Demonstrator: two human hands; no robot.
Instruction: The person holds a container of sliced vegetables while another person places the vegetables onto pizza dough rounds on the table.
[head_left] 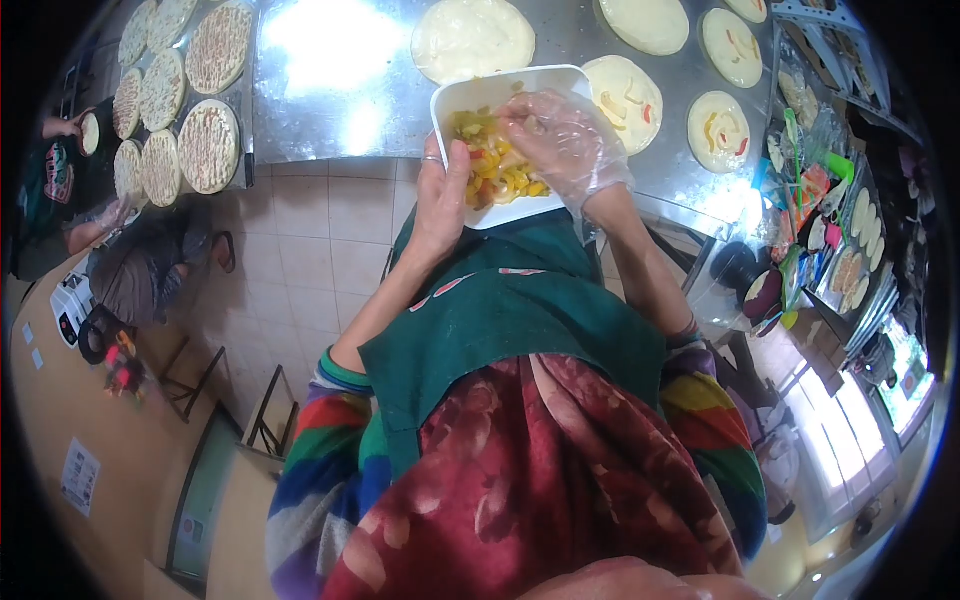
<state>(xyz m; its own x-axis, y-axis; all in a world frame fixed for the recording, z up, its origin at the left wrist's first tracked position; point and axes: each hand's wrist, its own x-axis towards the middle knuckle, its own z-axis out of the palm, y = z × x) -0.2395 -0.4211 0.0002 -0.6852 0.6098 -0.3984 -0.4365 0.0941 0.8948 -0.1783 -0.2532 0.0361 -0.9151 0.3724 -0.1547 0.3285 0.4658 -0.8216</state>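
A white plastic tray (520, 212) with sliced yellow, green and red pepper strips (505, 185) is tilted in front of my apron. My left hand (443, 190) grips the tray's left wall, thumb over the rim. Inside the tray, my right hand (560, 140) wears a clear plastic glove, its fingers curled in among the strips; the fingertips are partly covered. Just beyond the tray lies a plain pale dough round (472, 40). Right of it, a dough round with pepper strips (624, 103) sits close to my gloved hand.
The metal table (330, 110) carries more dough rounds, some topped with pepper strips (718, 132). At left stand several browned, streaked pizza bases (208, 146). Another person (60, 190) holds a small round at far left. Packages and utensils crowd the right side (810, 200).
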